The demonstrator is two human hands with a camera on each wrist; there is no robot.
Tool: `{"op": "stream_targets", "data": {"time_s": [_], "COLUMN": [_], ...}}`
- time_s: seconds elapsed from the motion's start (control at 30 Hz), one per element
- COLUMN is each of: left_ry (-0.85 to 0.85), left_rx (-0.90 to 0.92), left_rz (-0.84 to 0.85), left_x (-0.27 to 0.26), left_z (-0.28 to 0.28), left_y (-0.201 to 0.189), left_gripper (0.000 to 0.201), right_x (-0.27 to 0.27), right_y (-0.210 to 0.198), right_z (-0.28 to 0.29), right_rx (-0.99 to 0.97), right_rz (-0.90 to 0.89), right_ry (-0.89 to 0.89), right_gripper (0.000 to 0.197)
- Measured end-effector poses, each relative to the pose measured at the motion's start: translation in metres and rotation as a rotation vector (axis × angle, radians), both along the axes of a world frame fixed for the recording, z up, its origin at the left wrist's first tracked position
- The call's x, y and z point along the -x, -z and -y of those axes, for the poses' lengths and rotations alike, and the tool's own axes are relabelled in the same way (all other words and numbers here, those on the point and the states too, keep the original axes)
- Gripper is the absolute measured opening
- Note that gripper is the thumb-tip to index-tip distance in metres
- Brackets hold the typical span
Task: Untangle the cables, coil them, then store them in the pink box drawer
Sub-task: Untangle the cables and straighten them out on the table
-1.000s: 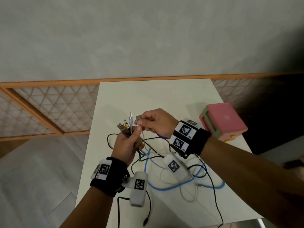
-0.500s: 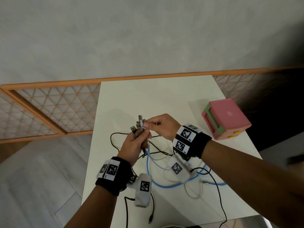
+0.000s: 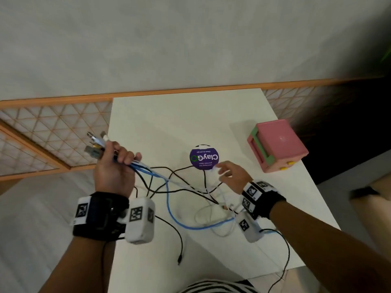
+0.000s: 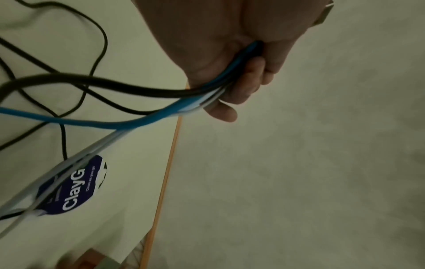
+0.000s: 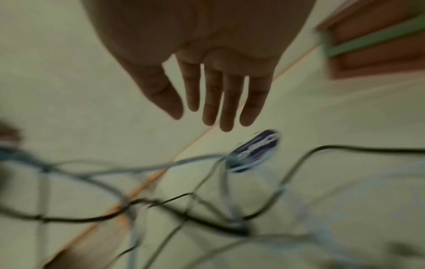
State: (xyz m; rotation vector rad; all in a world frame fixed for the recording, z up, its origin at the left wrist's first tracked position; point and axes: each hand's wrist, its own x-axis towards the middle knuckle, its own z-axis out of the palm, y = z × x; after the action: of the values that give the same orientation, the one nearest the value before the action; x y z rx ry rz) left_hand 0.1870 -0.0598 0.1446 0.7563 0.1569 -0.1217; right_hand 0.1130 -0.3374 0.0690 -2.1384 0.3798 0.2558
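My left hand (image 3: pixel 115 163) is raised at the table's left edge and grips a bundle of cable ends (image 3: pixel 96 144), their metal plugs sticking out above the fist. From the fist (image 4: pixel 239 76) blue, white and black cables (image 4: pixel 142 102) trail down to the table. The blue cable (image 3: pixel 175 218) loops across the tangle (image 3: pixel 203 197) lying on the white table (image 3: pixel 169 123). My right hand (image 3: pixel 230 172) hovers over the tangle with fingers (image 5: pixel 214 98) straight and spread, holding nothing. The pink box (image 3: pixel 277 144) stands at the right, its green-framed drawer side facing left.
A round purple sticker (image 3: pixel 204 157) lies on the table just beyond my right hand, also seen as the sticker (image 4: pixel 73 187) under the white cables. Loose black cable ends (image 3: pixel 179 259) hang near the table's front edge. A wooden lattice rail (image 3: pixel 53 132) runs behind the table.
My right hand has let go of the plugs and dropped right, down over the tangle. My left hand has swung left and up with the bundle, pulling the cables taut.
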Motion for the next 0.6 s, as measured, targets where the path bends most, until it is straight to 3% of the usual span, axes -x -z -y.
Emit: {"op": "stream_targets", "data": {"time_s": [0.03,0.1,0.2,0.27,0.4,0.6], "left_ry": [-0.009,-0.035,-0.059,-0.070,-0.098,-0.094], "left_rx": [-0.008,-0.026,-0.056,-0.058,-0.075,-0.070], "left_rz": [-0.001,-0.017,-0.060,-0.076,-0.072,-0.039], "left_x": [0.000,-0.001,0.001,0.002,-0.001,-0.006], "left_z": [-0.004,-0.008,-0.014,-0.017,-0.024,-0.034], "left_y": [0.003,0.011,0.023,0.027,0.028,0.031], "left_gripper": [0.044,0.042,0.039,0.034,0.022,0.025], "right_x": [0.010,0.033,0.067,0.080,0.087,0.107], "right_y": [0.011,0.033,0.058,0.069,0.079,0.082], "right_z": [0.020,0.052,0.070,0.070,0.057,0.056], "right_rx": [0.117,0.295,0.369,0.389,0.436,0.470], "right_rz": [-0.024,-0.140,-0.296,-0.303,-0.253,-0.309], "right_ry": [0.076,0.059,-0.072,-0.103,-0.147,-0.241], "right_gripper": [0.026,0.016,0.012,0.006,0.015,0.025]}}
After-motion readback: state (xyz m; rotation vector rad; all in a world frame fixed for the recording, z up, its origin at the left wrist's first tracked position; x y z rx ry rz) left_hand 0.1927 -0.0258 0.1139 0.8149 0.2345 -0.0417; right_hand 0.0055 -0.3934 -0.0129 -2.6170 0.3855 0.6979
